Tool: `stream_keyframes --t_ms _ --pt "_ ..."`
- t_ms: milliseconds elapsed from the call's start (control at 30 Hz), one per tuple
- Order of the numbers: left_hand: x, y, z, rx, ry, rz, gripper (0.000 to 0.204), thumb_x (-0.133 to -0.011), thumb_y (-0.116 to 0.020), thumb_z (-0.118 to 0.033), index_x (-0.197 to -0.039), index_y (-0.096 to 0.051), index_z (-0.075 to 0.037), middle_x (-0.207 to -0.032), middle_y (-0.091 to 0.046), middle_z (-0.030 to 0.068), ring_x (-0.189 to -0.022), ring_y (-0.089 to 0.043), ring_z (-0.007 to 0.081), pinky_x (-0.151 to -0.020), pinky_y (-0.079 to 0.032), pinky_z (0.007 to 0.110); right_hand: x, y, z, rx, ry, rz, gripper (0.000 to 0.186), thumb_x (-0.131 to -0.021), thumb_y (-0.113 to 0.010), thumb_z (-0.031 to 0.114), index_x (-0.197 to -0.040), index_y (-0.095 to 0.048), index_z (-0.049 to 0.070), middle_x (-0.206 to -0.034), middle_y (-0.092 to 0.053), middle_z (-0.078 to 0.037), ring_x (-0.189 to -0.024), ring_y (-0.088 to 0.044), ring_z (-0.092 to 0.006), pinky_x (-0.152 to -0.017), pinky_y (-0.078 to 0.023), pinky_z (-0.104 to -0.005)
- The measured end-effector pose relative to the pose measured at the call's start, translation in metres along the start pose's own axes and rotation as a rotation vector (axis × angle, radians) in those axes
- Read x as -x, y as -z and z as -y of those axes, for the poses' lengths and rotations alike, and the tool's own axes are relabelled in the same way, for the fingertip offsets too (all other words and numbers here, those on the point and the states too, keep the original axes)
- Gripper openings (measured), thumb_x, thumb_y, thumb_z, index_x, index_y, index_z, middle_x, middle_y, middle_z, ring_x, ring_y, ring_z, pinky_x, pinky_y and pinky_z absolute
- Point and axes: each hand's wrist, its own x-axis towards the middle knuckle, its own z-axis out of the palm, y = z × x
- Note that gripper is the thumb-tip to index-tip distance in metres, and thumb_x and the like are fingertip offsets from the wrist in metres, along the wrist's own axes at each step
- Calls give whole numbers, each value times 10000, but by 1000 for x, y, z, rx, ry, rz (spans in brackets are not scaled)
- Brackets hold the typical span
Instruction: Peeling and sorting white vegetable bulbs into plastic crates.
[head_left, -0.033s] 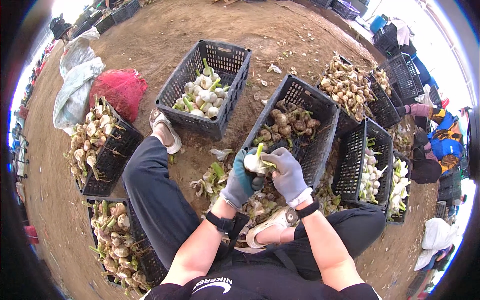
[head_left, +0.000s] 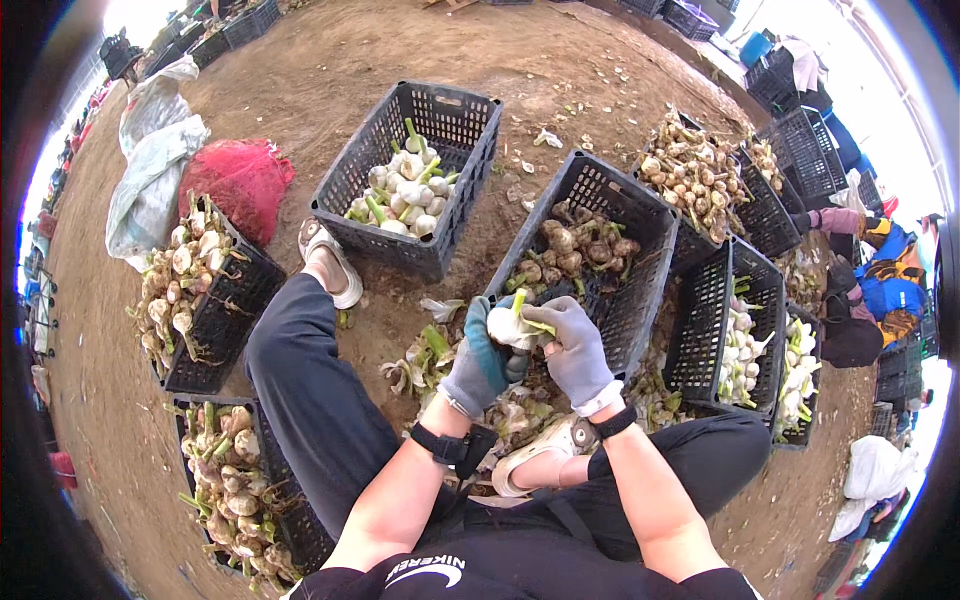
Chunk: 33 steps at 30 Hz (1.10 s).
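Both hands wear grey work gloves and meet in the middle, above the floor between my legs. My left hand [head_left: 481,360] is closed round a white garlic bulb [head_left: 508,326] with a short green stem pointing up. My right hand [head_left: 573,348] is closed at the bulb's right side, its fingertips pinching a greenish strip of garlic skin [head_left: 538,329]. Just beyond them stands a black crate [head_left: 648,285] of brown, unpeeled garlic bulbs [head_left: 585,240]. Farther left, another black crate [head_left: 448,245] has clean white bulbs [head_left: 408,190] in it. Peeled skins and leaves [head_left: 520,415] lie below my hands.
Crates heaped with unpeeled garlic [head_left: 185,270] stand at my left, beside a red mesh sack [head_left: 235,185] and a whitish sack [head_left: 155,190]. More crates of garlic [head_left: 700,185] crowd the right. A person in blue and orange clothing [head_left: 890,285] is at the far right.
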Motion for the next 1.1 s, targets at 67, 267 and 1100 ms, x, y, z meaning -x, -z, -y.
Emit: stream_keyframes --t_ms 67,267,1100 --pt "-4 0 0 -147 -28 54 625 -1001 -417 -653 -1387 -527 -174 -925 -658 -1 -574 -536 103 -493 -441 265 3 -7 4 -113 -22 -135 409 -726 -639 -132 -1101 -705 17 -1063 -687 -126 -970 -665 -256 -842 -519 -313" --pt "-1 -4 6 -791 -444 -206 484 -853 -805 -97 -1231 -503 -93 -1060 -620 -1 -917 -611 85 -789 -541 255 9 -19 14 173 -138 -257 340 -731 -622 -122 -1028 -701 24 -949 -717 -147 -878 -711 -281 -787 -539 -328" --pt "15 -13 -15 -898 -282 -103 328 -853 -740 -77 -1162 -633 -56 -1066 -649 3 -954 -608 107 -874 -519 284 14 -10 17 656 -119 -117 119 -800 -605 99 -913 -569 93 -818 -626 -126 -732 -667 -337 -607 -529 -456"
